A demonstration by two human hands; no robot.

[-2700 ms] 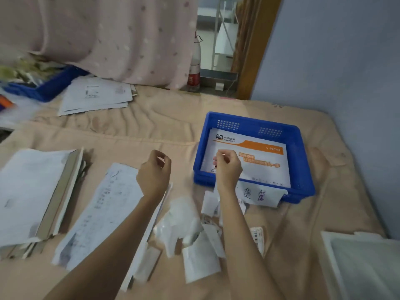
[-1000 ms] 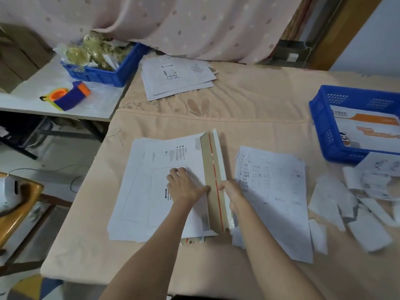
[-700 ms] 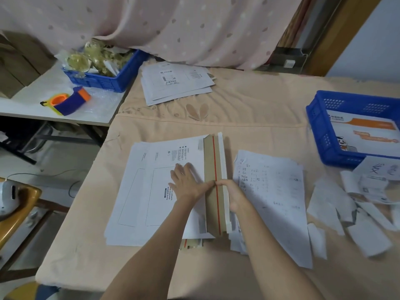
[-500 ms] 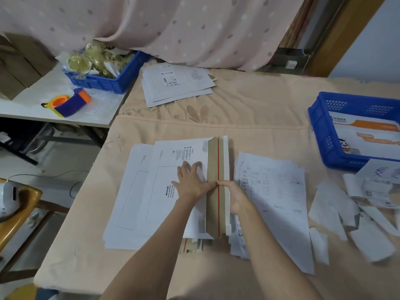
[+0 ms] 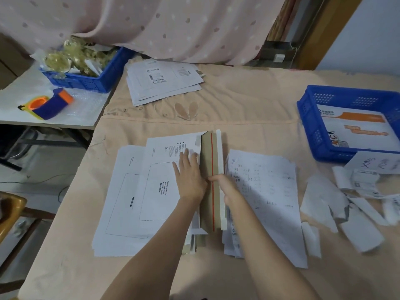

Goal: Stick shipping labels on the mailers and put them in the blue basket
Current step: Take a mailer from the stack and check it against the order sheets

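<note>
Near the bed's front edge, the top mailer (image 5: 164,187) is pressed by the flat left hand (image 5: 190,178); its flap (image 5: 211,180) is pinched by the right hand (image 5: 227,187). No label is stuck yet; one printed mailer (image 5: 357,131) lies in the blue basket (image 5: 311,135).

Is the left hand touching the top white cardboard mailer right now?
Touching. The head view shows the left hand lying flat, fingers straight, on the top white cardboard mailer.

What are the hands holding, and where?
The left hand presses flat on the top mailer. The right hand pinches its brown flap about midway along.
</note>
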